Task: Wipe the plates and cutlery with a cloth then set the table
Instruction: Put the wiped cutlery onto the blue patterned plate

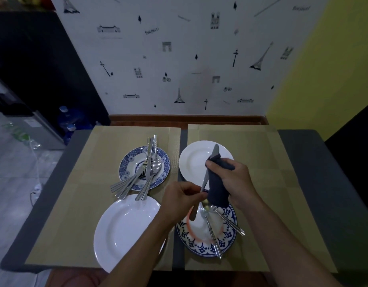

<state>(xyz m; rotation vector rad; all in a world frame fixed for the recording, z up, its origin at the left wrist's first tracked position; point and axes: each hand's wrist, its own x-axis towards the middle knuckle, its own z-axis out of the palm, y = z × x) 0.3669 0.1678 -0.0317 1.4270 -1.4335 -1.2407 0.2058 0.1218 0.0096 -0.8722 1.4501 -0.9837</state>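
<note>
Left hand (182,195) pinches the knife (208,172) handle to steady it; right hand (230,175) grips the cloth (217,187) round the blade, wiping.

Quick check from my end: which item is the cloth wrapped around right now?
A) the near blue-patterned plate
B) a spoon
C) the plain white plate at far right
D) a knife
D: the right hand grips the dark cloth around the knife, whose blade tip sticks out above it, while the left hand pinches the handle.
</note>
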